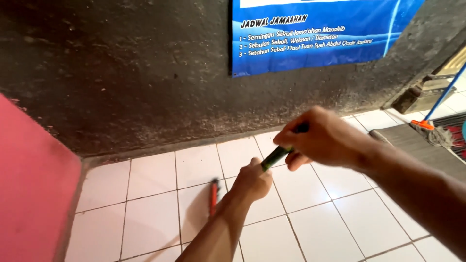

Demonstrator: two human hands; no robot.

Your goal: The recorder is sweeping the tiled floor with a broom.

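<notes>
1. You stand over a floor of white square tiles (155, 187) with dark grout lines, bounded on the far side by a rough dark wall (121, 73); a blue banner (315, 34) with white writing hangs on that wall at the upper right, and a red surface (29, 194) fills the near left.
2. Your right hand (323, 136) is closed around the upper end of a green-and-black handle (276, 156), fingers curled over it and thumb pressing from below.
3. Your left hand (252, 182) grips the same handle lower down, fist wrapped tight, just beside and below the right hand.
4. The handle's long axis runs on a slant: its upper end is to the right, inside your right fist, and it points down and to the left towards the tiles, vanishing into your left fist.
5. A red head piece (213, 196) lies on the tiles just left of your left wrist, its long side running near to far.
6. At the far right, a mop (432, 128) with a blue pole and orange collar rests on a grey mat (412, 145), well apart from your hands.
</notes>
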